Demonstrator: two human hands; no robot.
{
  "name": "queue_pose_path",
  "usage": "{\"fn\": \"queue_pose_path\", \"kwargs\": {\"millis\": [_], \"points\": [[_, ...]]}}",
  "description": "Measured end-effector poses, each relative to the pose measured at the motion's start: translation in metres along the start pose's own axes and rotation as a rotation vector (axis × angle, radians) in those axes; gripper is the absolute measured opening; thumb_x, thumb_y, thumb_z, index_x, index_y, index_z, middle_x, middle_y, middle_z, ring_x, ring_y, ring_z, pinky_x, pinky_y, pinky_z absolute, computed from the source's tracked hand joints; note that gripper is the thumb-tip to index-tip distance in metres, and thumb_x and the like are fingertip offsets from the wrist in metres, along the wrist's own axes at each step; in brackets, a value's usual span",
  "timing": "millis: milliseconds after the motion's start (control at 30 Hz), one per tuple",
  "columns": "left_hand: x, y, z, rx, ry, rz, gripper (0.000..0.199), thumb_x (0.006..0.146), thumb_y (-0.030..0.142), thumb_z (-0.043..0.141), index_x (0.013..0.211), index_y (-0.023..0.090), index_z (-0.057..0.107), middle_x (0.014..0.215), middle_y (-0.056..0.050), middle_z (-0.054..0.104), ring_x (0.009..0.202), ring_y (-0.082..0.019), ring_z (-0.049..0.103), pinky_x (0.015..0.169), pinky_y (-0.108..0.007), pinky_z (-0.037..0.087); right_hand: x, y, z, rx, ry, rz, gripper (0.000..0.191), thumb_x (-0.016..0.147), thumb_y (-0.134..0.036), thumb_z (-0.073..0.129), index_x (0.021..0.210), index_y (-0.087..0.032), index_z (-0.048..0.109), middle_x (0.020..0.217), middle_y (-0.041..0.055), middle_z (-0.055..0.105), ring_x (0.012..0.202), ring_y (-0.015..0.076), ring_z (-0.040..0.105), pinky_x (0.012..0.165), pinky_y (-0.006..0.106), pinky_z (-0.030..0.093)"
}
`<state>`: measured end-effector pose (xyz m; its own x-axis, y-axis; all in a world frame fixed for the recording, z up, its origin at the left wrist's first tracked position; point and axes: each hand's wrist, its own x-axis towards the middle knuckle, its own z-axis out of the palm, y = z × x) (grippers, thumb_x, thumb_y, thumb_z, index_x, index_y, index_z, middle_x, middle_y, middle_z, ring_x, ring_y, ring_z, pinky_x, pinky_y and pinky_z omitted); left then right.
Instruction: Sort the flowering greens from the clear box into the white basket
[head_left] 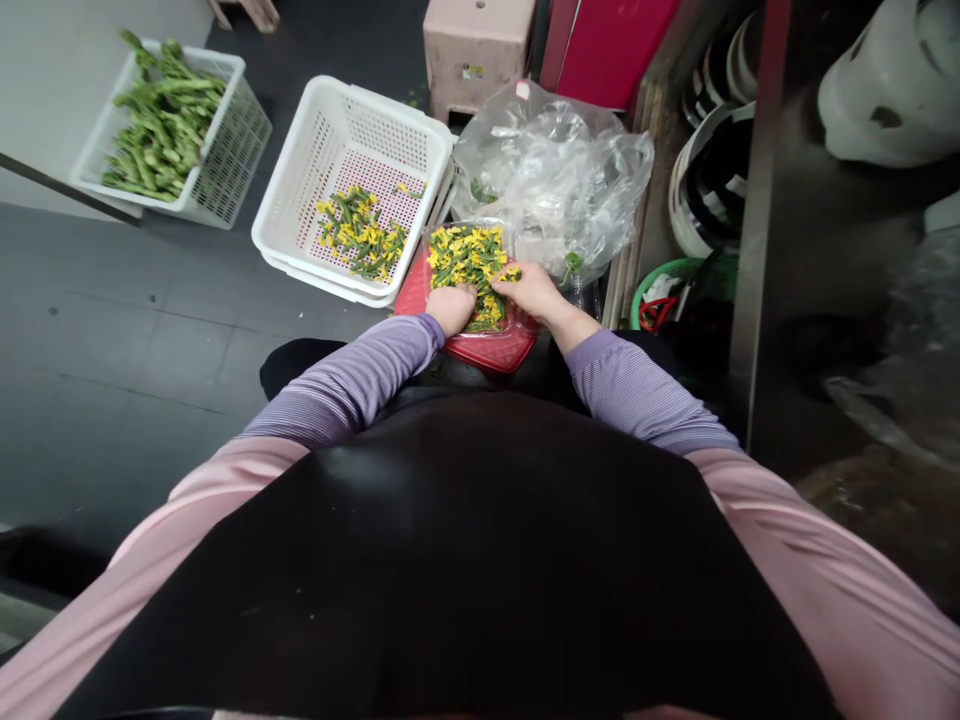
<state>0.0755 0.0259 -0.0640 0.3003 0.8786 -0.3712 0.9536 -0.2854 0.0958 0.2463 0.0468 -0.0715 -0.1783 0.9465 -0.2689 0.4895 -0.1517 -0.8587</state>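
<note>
the right hand (529, 288) has its fingers closed in a pinch on a sprig (512, 275) at the right edge of the tray (486, 326). the left hand (451, 309) lies over the near left part of it, fingers curled down among the greens (466, 258); their tips are hidden, so i cannot tell whether they grasp anything. the greens, thin stems with yellow flowers, lie in the tray. a light pinch on the stem should suit such a sprig, since the petals look easy to bruise or knock off. the left fingers would do best to press softly and spread, steadying the pile without crushing it. the thin tray wall probably bends, so little weight should go on it.

the tray sits on a red stand (491, 352) with a patterned top, low in front of the knees. a crumpled clear bag (585, 190) lies just beyond and to the right. to the left, a white basket (271, 205) holds more flowering greens, loose on its bottom. farther left, another basket (225, 165) is heaped with thick green stalks. a pale stool (480, 50) stands past the bag, buckets (681, 200) and a green tub (637, 300) at right, over a dark tiled floor (150, 350).
</note>
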Motion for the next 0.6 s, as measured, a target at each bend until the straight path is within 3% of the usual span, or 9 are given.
{"fn": "queue_pose_path", "kwargs": {"millis": [133,333,600], "points": [[0.012,0.005,0.003,-0.008,-0.003,-0.008,0.036,0.096,0.019,0.046,0.119,0.003,0.068,0.112,-0.027,0.071,0.113,-0.036,0.068,0.094,-0.044,0.050,-0.003,-0.006,-0.001,0.026,0.038,0.038,0.013,0.076,-0.023,0.069,0.087,-0.015,0.068,0.084,0.0058,0.070,0.087,0.0209,0.066,0.078,0.031,0.052],[0.005,-0.009,-0.001,-0.115,0.106,-0.131,0.029,0.091,0.032,0.058,0.107,0.016,0.076,0.108,-0.016,0.075,0.104,-0.029,0.069,0.086,-0.034,0.050,-0.006,-0.014,-0.008,-0.019,0.043,0.043,0.014,0.079,-0.021,0.069,0.090,-0.012,0.071,0.092,0.0077,0.073,0.089,0.0209,0.067,0.088,0.035,0.051],[0.005,-0.050,-0.006,-0.456,0.289,0.012,0.023,0.074,0.034,0.078,0.087,0.016,0.080,0.088,-0.008,0.072,0.086,-0.021,0.064,0.080,-0.030,0.048,-0.003,-0.010,-0.006,-0.144,-0.045,-0.020,0.014,0.080,-0.015,0.071,0.093,-0.013,0.075,0.100,0.0084,0.075,0.092,0.0221,0.070,0.092,0.037,0.052]]}}
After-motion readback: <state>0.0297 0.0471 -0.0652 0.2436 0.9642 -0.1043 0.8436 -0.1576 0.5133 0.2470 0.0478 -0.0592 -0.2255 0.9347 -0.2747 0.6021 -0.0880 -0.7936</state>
